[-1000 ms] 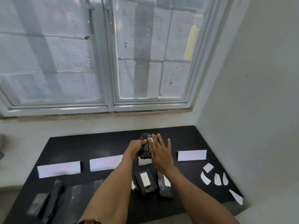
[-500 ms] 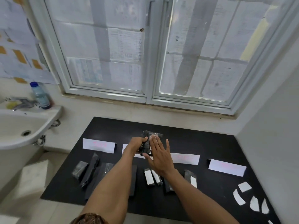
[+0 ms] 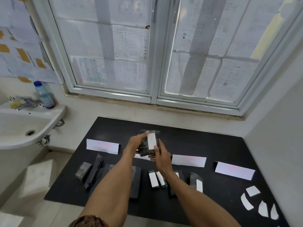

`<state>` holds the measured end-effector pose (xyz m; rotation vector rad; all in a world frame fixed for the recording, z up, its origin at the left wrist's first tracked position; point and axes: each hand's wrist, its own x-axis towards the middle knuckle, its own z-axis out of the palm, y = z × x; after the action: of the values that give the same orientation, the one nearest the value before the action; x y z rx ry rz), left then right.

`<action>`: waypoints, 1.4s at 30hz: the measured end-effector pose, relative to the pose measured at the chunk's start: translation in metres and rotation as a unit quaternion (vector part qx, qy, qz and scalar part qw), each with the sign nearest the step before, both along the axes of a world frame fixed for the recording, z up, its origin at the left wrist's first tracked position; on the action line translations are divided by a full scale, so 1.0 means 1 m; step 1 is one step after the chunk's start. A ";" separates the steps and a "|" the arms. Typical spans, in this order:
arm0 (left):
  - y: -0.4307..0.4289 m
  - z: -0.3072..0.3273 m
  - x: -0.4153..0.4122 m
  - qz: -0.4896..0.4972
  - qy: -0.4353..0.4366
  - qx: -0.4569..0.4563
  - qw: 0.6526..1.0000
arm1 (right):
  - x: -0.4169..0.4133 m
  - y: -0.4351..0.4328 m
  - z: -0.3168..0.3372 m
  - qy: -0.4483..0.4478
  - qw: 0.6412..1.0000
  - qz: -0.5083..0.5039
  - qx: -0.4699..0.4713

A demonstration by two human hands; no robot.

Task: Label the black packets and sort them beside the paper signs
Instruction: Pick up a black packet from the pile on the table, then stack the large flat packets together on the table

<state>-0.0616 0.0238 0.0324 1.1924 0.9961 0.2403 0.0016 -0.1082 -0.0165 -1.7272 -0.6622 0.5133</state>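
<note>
Above the black table [image 3: 196, 145] I hold a crinkled black packet [image 3: 146, 147] with a white label [image 3: 151, 141] stuck on its face. My left hand [image 3: 134, 144] grips its left side, and my right hand [image 3: 161, 157] holds its lower right edge, thumb by the label. Three paper signs show on the table: a left sign [image 3: 102, 146], a middle sign [image 3: 188, 160] and a right sign [image 3: 234, 172]. Labelled packets [image 3: 154, 179] lie in a row below my hands, another [image 3: 196, 181] to their right. Unlabelled black packets [image 3: 91, 172] lie at the left.
Several loose white label pieces [image 3: 253, 200] lie at the table's right front. A white sink [image 3: 24, 128] with a tap and a plastic bottle [image 3: 44, 95] stands to the left. A papered window rises behind the table, and a wall bounds its right side.
My right hand has slid from flat over the packet's face down to its lower right edge, uncovering the white label. The view has swung further left, with the sink larger in frame.
</note>
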 end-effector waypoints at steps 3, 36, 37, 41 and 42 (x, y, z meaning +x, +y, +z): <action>0.001 -0.009 0.003 -0.010 0.031 0.013 0.999 | 0.001 0.000 -0.006 0.047 0.998 -0.015 0.026; 0.046 -0.107 -0.118 0.021 0.326 0.129 0.936 | -0.064 0.019 -0.087 -0.201 0.943 -0.005 -0.266; 0.048 -0.109 -0.121 0.030 0.336 0.126 0.933 | -0.071 0.026 -0.087 -0.195 0.939 0.027 -0.282; 0.047 -0.116 -0.130 0.024 0.349 0.084 0.933 | -0.094 0.044 -0.089 -0.144 0.900 0.061 -0.408; 0.047 -0.116 -0.131 0.022 0.348 0.078 0.934 | -0.099 0.047 -0.088 -0.123 0.900 0.061 -0.415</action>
<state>-0.1925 0.0709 -0.0840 1.4380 1.6453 -0.0866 -0.0978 -0.0614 -0.1047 -2.5981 -0.7943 0.7379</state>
